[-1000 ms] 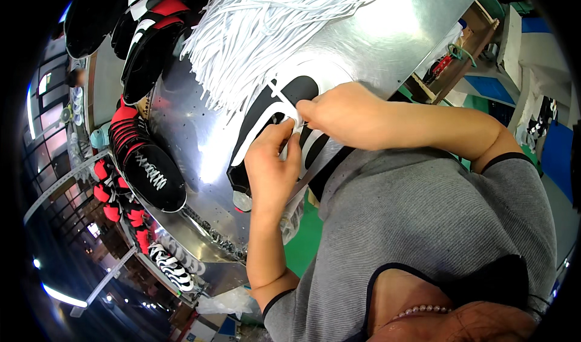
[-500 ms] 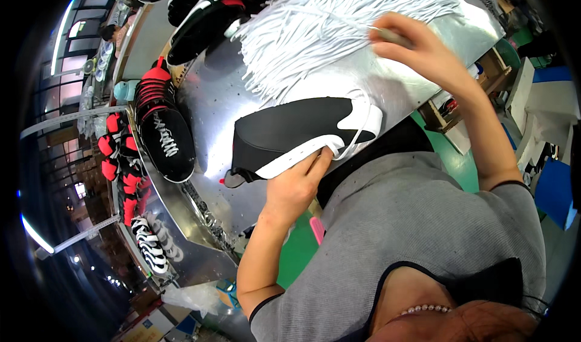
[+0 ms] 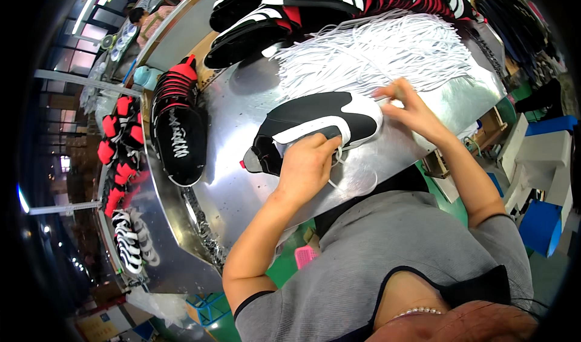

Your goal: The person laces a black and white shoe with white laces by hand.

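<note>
A black and white shoe upper lies tilted over the metal table, its collar toward the left and its toe toward the right. My left hand grips its near edge, fingers curled over the white trim. A white shoelace loops down from beside those fingertips onto the metal. Close to the toe end is my right hand, its fingers curled; what they hold, if anything, is too small to make out. Beyond the upper spreads a large heap of white shoelaces.
A stack of black and red shoe uppers stands at the table's left edge. More black, white and red uppers line the far side. Blue bins and pale crates stand on the right, and a pink stool is below the table.
My right hand has come down from the lace heap to the shoe's toe. The upper has turned somewhat in my left hand, and the lace loop now hangs on its near side.
</note>
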Motion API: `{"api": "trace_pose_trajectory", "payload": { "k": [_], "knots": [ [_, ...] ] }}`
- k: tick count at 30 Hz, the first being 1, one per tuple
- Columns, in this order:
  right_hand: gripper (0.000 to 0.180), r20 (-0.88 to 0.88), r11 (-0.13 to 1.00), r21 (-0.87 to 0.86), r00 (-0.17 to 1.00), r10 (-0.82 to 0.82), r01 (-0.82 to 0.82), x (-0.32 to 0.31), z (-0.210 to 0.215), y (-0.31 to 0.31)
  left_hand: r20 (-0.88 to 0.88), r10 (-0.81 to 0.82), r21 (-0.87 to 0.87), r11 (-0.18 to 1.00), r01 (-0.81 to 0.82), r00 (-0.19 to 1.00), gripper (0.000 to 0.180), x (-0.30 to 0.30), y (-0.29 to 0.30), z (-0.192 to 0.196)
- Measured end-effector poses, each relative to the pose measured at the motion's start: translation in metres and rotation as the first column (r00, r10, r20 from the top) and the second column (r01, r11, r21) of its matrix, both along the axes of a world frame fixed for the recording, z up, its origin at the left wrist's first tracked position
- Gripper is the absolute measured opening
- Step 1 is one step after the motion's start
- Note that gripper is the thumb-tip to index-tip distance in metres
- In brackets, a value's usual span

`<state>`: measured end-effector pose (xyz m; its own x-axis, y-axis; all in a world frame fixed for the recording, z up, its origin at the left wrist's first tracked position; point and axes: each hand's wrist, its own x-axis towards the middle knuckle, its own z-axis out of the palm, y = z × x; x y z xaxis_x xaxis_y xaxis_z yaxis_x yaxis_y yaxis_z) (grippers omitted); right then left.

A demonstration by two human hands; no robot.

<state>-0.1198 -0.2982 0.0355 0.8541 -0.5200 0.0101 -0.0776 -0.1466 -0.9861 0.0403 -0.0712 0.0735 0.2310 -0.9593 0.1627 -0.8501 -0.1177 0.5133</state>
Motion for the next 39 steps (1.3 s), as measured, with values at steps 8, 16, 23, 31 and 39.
{"api": "trace_pose_trajectory", "payload": {
  "k": [8, 16, 23, 31, 39],
  "knots": [
    [0.043, -0.103, 0.992, -0.095, 0.992, 0.073, -0.083, 0.035, 0.005, 0.031, -0.698, 0.581, 0.652, 0.757, 0.036, 0.418, 0.035, 0.031, -0.001, 0.001],
    [0.042, -0.243, 0.995, 0.101, 0.969, 0.034, -0.009, 0.031, -0.007, 0.038, -0.791, 0.510, 0.331, 0.822, -0.463, 0.339, 0.013, 0.053, 0.003, -0.035],
    [0.040, -0.283, 0.975, 0.212, 0.951, 0.123, -0.063, 0.027, 0.003, 0.033, -0.741, 0.392, 0.283, 0.918, -0.277, 0.544, 0.015, 0.034, 0.002, -0.031],
    [0.035, -0.193, 0.979, 0.160, 0.969, 0.154, -0.124, 0.013, -0.011, 0.030, -0.834, 0.354, 0.331, 0.935, -0.129, 0.424, 0.015, 0.022, -0.005, -0.014],
    [0.038, -0.150, 0.978, 0.084, 0.967, 0.204, -0.193, 0.005, -0.009, 0.040, -0.076, 0.363, -0.030, 0.930, -0.366, 0.929, 0.008, 0.007, 0.020, -0.008]
  ]
}}
